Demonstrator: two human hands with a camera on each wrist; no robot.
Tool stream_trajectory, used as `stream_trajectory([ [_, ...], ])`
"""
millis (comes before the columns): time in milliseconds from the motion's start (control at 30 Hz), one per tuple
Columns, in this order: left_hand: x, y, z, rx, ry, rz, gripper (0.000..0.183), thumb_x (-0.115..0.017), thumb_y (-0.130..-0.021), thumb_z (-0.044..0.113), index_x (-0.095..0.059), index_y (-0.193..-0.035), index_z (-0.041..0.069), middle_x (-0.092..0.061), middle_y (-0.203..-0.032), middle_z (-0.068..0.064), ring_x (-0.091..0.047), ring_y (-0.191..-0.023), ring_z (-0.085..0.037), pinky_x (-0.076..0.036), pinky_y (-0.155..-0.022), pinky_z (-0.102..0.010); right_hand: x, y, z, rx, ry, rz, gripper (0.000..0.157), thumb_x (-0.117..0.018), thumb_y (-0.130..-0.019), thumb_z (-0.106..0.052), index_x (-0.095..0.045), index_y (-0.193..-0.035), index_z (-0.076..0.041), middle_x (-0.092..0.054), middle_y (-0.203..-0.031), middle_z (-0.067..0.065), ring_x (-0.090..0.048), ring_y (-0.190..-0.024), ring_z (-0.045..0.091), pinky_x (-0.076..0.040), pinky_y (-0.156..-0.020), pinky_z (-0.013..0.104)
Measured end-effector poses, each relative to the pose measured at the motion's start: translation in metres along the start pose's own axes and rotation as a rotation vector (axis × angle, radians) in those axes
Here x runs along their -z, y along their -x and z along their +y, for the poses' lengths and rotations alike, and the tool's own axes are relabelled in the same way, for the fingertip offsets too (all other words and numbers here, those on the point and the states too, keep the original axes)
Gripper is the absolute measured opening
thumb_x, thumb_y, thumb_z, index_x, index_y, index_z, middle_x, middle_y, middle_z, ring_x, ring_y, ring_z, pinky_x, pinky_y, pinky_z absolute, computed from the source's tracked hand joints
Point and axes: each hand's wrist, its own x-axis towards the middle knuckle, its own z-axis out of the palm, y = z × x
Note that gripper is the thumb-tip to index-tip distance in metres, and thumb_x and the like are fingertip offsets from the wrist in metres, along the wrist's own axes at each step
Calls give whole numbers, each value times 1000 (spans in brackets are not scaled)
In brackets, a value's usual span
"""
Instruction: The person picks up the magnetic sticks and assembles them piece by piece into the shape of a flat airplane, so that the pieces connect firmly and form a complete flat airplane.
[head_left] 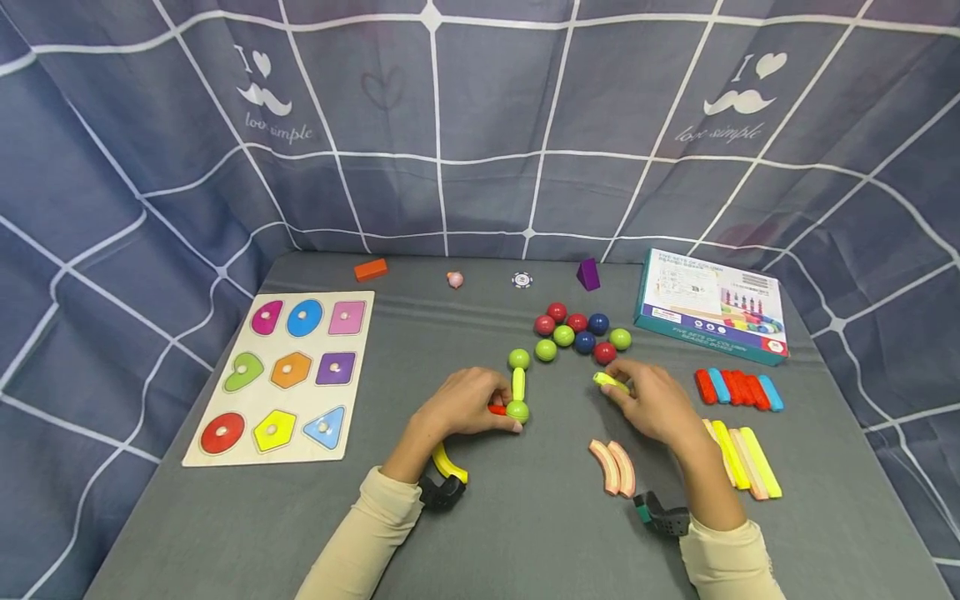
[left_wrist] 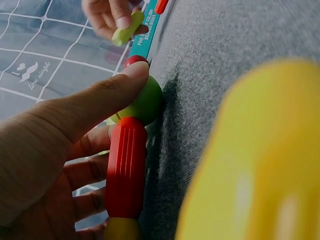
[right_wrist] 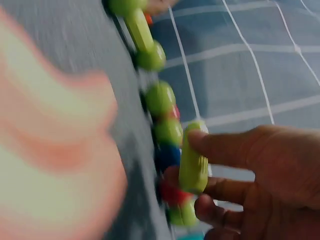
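My left hand [head_left: 471, 403] grips a green ball [left_wrist: 149, 102] between thumb and fingers. From that ball a light green rod [head_left: 518, 384] runs back to a second green ball [head_left: 518, 358]. A red rod [left_wrist: 126, 167] joins its side, with a yellow end piece [left_wrist: 122, 229] beyond, mostly hidden by the hand in the head view. My right hand [head_left: 656, 402] pinches a short yellow-green rod [right_wrist: 194, 159] between thumb and fingers, held up near the loose balls. A curved yellow piece [head_left: 448, 463] lies by the left wrist.
Red, blue and green balls [head_left: 585, 342] cluster behind the hands. Two curved pinkish pieces [head_left: 613, 468] lie before the right hand. Short red and blue rods [head_left: 738, 389], longer yellow and pale rods [head_left: 757, 462] and a box [head_left: 712, 300] are right; a shape puzzle board [head_left: 258, 333] is left.
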Motion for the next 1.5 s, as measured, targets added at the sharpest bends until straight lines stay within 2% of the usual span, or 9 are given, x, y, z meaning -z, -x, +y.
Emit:
stream_trajectory([
  [167,-1,0,0,-4,0,4,38,-81,-68,52,-64,-73,19,-57,-67,5,-43,-58,-4,-34,-53,-24,-26,-8,-30,203,-89,-85,10,-72,-85,-20,-68,-94,-20,-62,-85,-10,-55,-77,12,-44,-72,37],
  [300,-1,0,0,-4,-1,2,38,-80,-68,53,-64,-73,19,-57,-68,5,-44,-58,-4,-34,-52,-23,-41,-12,-43,271,-127,-154,9,-72,-85,-21,-67,-93,-22,-60,-84,-14,-56,-80,12,-44,-76,37],
  [500,1,0,-1,-2,-2,-2,38,-80,-68,53,-65,-74,19,-58,-69,5,-44,-58,-4,-35,-53,-24,-49,-12,-46,253,-128,-158,11,-73,-84,-21,-67,-93,-22,-60,-84,-14,-56,-79,12,-44,-76,36],
  [800,2,-1,0,-1,3,-9,36,-80,-69,52,-65,-75,20,-58,-69,7,-45,-59,-4,-37,-53,-24,-53,-12,-49,256,-130,-165,11,-73,-85,-23,-67,-94,-22,-60,-85,-14,-55,-78,7,-45,-75,34],
  [1133,0,-1,-2,-24,12,-8,35,-81,-68,52,-64,-72,21,-56,-66,9,-45,-57,-3,-36,-52,-24,-52,-10,-50,264,-138,-153,12,-75,-82,-22,-67,-92,-23,-61,-84,-14,-56,-79,9,-45,-75,34],
  [1300,0,-1,-2,-20,7,-9,35,-81,-67,52,-64,-72,22,-56,-66,8,-45,-57,-3,-36,-52,-24,-43,-10,-41,237,-178,-154,17,-73,-85,-24,-69,-101,-17,-61,-86,-10,-53,-70,8,-44,-64,27],
  [1500,5,1,-1,-4,5,-23,36,-81,-67,52,-65,-72,21,-57,-66,8,-45,-58,-3,-36,-53,-23,-16,-9,-12,114,-182,-77,23,-70,-87,-22,-67,-106,-10,-61,-82,-5,-50,-61,13,-41,-55,27],
])
